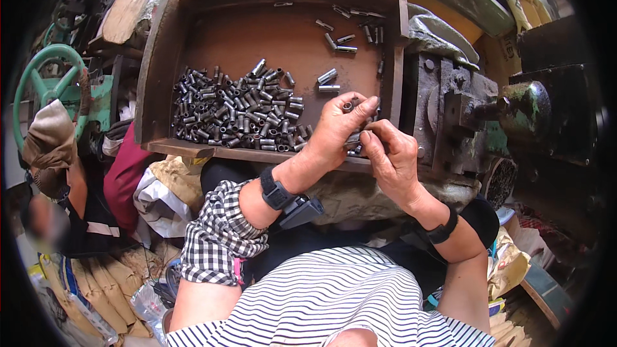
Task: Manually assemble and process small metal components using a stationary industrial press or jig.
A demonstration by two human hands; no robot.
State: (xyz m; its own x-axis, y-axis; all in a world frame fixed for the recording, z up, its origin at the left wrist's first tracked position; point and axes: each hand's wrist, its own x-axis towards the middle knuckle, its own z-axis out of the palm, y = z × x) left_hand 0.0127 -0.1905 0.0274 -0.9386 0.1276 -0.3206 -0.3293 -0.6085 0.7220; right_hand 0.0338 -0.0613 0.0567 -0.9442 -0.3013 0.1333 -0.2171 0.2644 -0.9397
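Over the right part of a wooden tray (164, 64), my two hands meet. My left hand (331, 135) is closed around several short metal tubes; the open end of one tube (348, 107) shows between thumb and fingers. Close against it, my right hand (395, 154) is closed, thumb and fingers pinched by another metal tube (353, 139) at the left hand. Whether the right fingers hold that tube or a smaller part is hidden. A big heap of dark metal tubes (238, 109) fills the tray's near left. Several loose tubes (328, 76) lie beyond my hands.
A dark, greasy machine (443, 109) stands against the tray's right side, with a grey cloth (440, 35) behind it. At left are a green handwheel (48, 83) and another person's arm (76, 183). Sacks (170, 186) lie near the tray's front left corner.
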